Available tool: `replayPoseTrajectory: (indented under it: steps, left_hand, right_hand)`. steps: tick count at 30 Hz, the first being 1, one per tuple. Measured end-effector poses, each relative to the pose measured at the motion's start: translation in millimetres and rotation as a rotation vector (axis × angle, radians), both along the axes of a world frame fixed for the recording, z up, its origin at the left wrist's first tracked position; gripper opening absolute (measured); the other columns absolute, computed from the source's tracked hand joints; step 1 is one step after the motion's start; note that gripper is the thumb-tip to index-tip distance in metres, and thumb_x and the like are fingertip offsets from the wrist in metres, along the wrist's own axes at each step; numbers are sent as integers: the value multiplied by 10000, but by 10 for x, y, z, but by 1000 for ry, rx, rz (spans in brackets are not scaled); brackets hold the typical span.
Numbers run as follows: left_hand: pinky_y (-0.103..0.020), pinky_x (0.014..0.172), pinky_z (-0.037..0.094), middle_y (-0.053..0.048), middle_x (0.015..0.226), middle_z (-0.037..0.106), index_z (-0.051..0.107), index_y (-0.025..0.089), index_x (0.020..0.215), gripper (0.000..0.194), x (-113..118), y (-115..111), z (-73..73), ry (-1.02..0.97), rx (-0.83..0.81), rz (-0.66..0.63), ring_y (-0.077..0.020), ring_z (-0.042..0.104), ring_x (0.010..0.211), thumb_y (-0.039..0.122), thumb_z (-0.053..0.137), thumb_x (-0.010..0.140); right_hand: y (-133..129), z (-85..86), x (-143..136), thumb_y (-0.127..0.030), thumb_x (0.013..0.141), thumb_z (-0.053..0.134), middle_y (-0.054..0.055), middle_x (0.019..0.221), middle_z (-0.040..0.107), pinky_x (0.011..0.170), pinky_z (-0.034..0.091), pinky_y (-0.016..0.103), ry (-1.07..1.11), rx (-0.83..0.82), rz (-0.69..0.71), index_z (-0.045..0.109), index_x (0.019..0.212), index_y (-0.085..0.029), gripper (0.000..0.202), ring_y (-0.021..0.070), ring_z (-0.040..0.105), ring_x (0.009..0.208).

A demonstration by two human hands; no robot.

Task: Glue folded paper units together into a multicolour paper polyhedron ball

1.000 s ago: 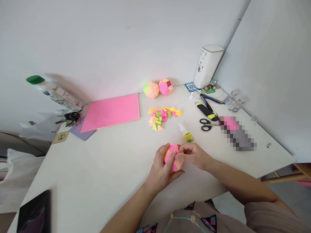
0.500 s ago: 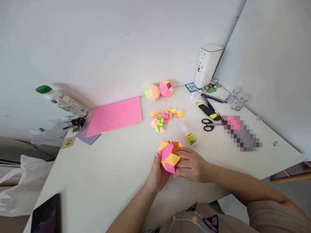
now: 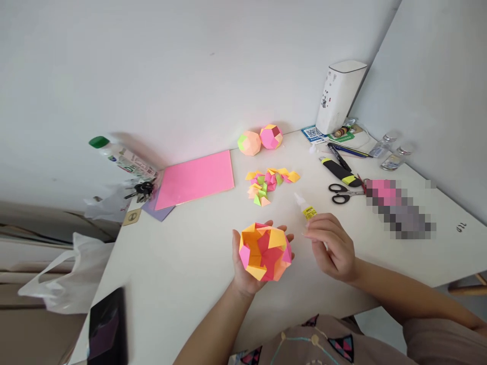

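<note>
An unfinished-looking origami ball point(image 3: 263, 254) of pink, orange, yellow and peach paper rests in the palm of my left hand point(image 3: 246, 282). Its hollow side faces up, with the fingers curved around its far side and the thumb at its left. My right hand point(image 3: 335, 248) is apart from the ball, fingers bent and the thumb separate from them. Its fingertips are at the lower end of a small glue bottle point(image 3: 305, 207) with a yellow label, lying on the table; whether they touch it I cannot tell. Several small folded paper pieces point(image 3: 271, 181) lie in a cluster behind the ball.
Two finished paper balls point(image 3: 249, 143) sit by the wall, near a pink sheet stack point(image 3: 196, 180). On the right are scissors point(image 3: 340, 194), a utility knife point(image 3: 340, 172), pens, glass jars point(image 3: 395, 157) and a white box-like device point(image 3: 340, 96). A black tablet-like item point(image 3: 108, 327) lies front left.
My right hand has let go of the origami ball and moved right to the glue bottle. The ball has turned in my left hand, so its opening now faces up. The view shifted slightly.
</note>
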State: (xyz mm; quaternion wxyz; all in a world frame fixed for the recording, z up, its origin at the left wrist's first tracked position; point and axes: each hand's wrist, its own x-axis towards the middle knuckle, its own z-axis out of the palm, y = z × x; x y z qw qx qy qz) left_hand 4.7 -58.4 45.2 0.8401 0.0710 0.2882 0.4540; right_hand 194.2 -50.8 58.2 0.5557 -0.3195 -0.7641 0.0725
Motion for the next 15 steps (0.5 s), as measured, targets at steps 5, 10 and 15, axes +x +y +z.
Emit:
replayPoseTrajectory:
  steps: [5,10,15]
  left_hand:
    - [-539,961,393,-108,1162,632,637,232,1055,610,-6,28,-8,35,-1,77,-339,514,1193,715,386,779]
    - [-535,1011,375,-98,1159,638,604,249,1138,572,-18,50,-29,21,13,116,-313,512,1209,667,403,805]
    - [-524,1009,394,-97,1225,608,561,247,1216,613,-34,48,-53,38,53,100,-306,502,1222,674,375,817]
  right_hand:
    - [37,-95,-44,-45,830,380,56,732,523,612,458,365,-22,-133,95,608,1008,-202,329,204,503,698]
    - [69,-199,-41,-54,854,377,53,741,519,641,454,360,-73,-206,131,593,1057,-193,328,198,500,718]
    - [87,-222,-60,-52,859,402,56,751,549,656,454,347,-115,-220,153,586,1067,-186,308,192,504,736]
